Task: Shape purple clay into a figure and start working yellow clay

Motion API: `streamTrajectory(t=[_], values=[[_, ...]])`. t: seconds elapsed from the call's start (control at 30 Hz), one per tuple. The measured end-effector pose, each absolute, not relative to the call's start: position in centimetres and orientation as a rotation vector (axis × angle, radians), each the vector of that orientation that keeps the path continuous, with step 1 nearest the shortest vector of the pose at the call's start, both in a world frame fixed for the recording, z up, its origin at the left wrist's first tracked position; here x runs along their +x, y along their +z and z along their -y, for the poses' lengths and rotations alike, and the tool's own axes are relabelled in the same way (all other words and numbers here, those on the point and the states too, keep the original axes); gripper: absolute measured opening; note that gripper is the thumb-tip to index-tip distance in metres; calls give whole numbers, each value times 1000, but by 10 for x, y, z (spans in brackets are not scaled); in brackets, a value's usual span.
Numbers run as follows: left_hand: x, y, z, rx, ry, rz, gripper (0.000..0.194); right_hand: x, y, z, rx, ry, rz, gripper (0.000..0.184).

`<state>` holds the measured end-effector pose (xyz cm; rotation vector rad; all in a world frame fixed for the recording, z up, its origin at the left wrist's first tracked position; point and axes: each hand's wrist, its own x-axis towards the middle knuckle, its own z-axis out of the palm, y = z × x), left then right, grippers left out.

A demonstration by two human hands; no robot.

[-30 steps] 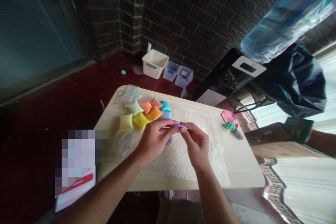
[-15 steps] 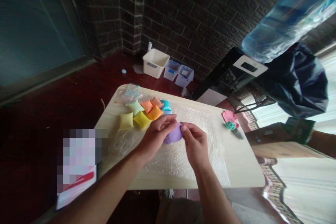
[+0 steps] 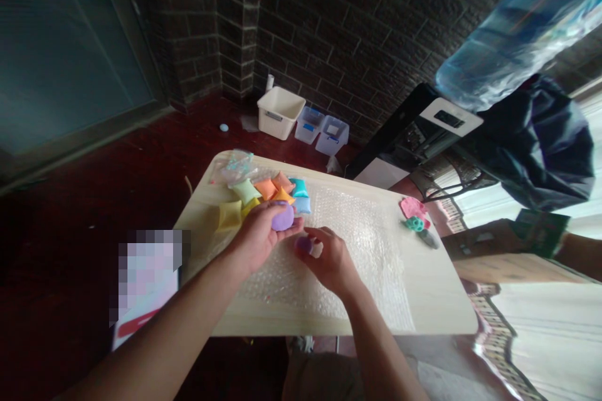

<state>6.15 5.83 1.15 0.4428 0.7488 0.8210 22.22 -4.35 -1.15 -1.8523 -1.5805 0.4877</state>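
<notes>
In my left hand (image 3: 256,230) lies a rounded lump of purple modelling clay (image 3: 283,217), held between the thumb and the fingers over the coloured packets. Lower and to the right, my right hand (image 3: 329,258) curls its thumb and fingers around a smaller, darker purple clay piece (image 3: 305,244), just above or on the bubble wrap (image 3: 362,250); whether it is lifted I cannot tell. Beside the left hand are several pillow-shaped clay packets: pale yellow (image 3: 229,215), light green (image 3: 245,191), orange (image 3: 266,188), teal (image 3: 299,187) and light blue (image 3: 302,205).
On the table's (image 3: 442,301) right side sit a pink piece (image 3: 414,207), a green holed piece (image 3: 414,223) and a grey one (image 3: 429,238). A clear plastic bag (image 3: 239,166) lies at the far left corner. Beyond the table, a white basket (image 3: 279,114) and two clear bins stand on the floor.
My hands have parted. The left has moved up and left with the purple lump, and the right has let go of it and lowered to the smaller purple piece.
</notes>
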Motion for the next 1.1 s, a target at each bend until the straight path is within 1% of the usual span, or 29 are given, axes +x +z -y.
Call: streamTrajectory(t=[0.1,0.17,0.23,0.3,0.37,0.43,0.47,0.53,0.6,0.63,0.7,0.73,0.77,0.83,0.87,0.93,1.03,1.1], values=[[61,4,-55,826,775,-939,6,219,-13,42,-1879,512,1581,22],[60,0,-53,1156,779,-1021,5,221,-10,41,-1857,637,1464,15],[57,-5,-50,1430,801,-1017,10,226,-6,40,-1750,803,1236,19],[56,-10,-43,1595,762,-961,15,229,0,40,-1581,933,942,31],[57,-16,-34,1702,661,-923,13,230,7,42,-1423,1015,706,39],[59,-20,-25,1763,583,-909,12,228,13,44,-1315,1076,609,41],[61,-20,-21,1809,617,-912,15,226,16,46,-1283,1101,612,38],[66,-13,-17,1805,813,-912,20,221,20,47,-1252,1118,645,34],[71,0,-16,1591,978,-900,15,213,23,47,-1237,1065,679,31],[74,8,-17,1396,1006,-899,19,208,24,47,-1230,1014,708,29],[77,23,-20,900,994,-812,36,195,27,46,-1231,880,810,26],[78,29,-21,714,904,-728,44,188,28,46,-1255,810,879,23],[79,34,-23,581,811,-654,52,181,30,45,-1318,750,985,20],[76,40,-26,485,647,-534,62,171,33,46,-1458,494,1266,18],[74,41,-28,491,609,-500,64,167,35,46,-1493,373,1365,22],[70,40,-30,531,602,-457,66,164,37,47,-1510,192,1458,37],[69,32,-28,574,597,-429,70,164,39,46,-1492,140,1558,57],[75,23,-24,638,610,-423,72,161,39,42,-1470,175,1697,66]])
